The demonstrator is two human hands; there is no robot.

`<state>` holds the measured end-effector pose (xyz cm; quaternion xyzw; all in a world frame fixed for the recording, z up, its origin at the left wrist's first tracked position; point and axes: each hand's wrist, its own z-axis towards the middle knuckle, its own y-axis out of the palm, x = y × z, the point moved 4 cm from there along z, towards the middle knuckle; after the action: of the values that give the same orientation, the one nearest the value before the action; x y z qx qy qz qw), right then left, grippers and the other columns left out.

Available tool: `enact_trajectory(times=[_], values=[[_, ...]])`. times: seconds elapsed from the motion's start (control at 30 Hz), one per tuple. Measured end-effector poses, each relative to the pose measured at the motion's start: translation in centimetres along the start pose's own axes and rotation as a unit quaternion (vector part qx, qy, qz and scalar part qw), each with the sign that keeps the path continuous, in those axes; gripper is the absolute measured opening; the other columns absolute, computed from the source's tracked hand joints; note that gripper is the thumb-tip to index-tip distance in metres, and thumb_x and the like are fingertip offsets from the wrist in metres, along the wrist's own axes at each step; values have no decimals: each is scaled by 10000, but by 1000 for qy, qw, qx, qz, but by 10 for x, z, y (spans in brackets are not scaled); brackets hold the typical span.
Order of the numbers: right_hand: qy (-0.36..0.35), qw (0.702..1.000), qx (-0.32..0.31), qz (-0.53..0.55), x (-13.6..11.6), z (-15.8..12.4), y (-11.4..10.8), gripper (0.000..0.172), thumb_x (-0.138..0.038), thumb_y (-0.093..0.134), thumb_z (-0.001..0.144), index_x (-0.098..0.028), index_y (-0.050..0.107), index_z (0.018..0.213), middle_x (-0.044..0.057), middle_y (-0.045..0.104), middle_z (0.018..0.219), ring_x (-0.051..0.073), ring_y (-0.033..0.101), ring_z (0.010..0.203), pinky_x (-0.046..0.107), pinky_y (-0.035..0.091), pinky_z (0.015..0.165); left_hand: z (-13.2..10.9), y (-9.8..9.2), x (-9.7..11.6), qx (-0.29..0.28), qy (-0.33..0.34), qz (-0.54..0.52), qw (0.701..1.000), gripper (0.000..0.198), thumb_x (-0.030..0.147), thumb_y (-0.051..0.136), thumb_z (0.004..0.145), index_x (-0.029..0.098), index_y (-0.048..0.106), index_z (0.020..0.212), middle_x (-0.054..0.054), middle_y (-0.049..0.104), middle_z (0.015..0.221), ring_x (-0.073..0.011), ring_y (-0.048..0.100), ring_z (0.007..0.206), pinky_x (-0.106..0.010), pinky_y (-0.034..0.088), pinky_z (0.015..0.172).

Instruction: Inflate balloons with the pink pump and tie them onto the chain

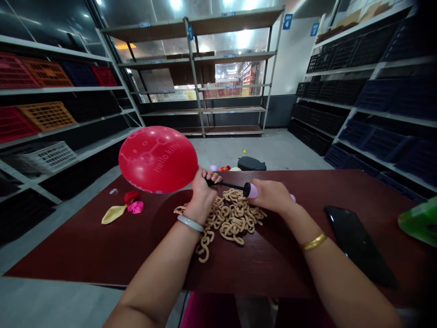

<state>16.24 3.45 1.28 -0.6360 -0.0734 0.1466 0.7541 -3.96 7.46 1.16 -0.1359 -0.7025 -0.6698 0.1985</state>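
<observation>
A red inflated balloon [157,159] with white print floats above the dark red table [102,246], its neck pinched in my left hand [202,187], which is closed round the balloon's neck on the pump's black nozzle. My right hand [271,196] is wrapped round the pale purple hand pump [251,190], whose thin black rod [228,185] runs left to the balloon. Below both hands lies a heap of tan plastic chain links [229,218].
Flat yellow [113,213], red [131,196] and pink [136,207] balloons lie on the table's left. A black phone [358,243] lies at the right, a green object [420,221] at the right edge. More balloons and a black bag [251,163] sit beyond the far edge. Shelving surrounds the aisle.
</observation>
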Motion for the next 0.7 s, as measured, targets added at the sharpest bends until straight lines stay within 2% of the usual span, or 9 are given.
enact_trajectory(times=[0.13,0.23,0.37,0.53,0.7], values=[[2,1000,13,-12,17,1,-7,362,-558,555,771,-257,603,966,26,713,928,236,661,847,286,355,617,7,-1,29,10,33,-15,999,422,306,464,941,197,257,590,66,272,449,-91,313,377,-242,275,439],[5,999,37,-29,19,-1,-13,404,-575,553,768,-251,595,1005,38,710,975,243,657,867,301,371,629,2,4,33,-5,58,-20,998,441,356,494,935,198,264,594,68,277,456,-87,322,380,-242,280,442],[11,995,76,-59,8,-5,-18,387,-523,557,780,-216,572,1016,73,698,984,258,652,886,316,383,647,-10,10,11,-11,63,-33,997,431,351,480,947,193,281,599,62,282,471,-83,329,393,-234,277,444],[11,997,52,-48,-19,-7,-9,328,-464,572,791,-212,562,1001,87,695,976,241,653,863,299,382,650,-24,12,-33,-30,13,-16,999,439,389,490,939,190,290,602,59,268,487,-79,308,399,-234,281,446],[1,998,67,-15,-30,-7,-3,373,-514,580,786,-211,552,1002,75,702,929,242,662,828,298,373,633,-34,14,-50,-44,10,10,999,414,345,515,923,187,310,600,50,292,497,-88,330,415,-242,298,456]])
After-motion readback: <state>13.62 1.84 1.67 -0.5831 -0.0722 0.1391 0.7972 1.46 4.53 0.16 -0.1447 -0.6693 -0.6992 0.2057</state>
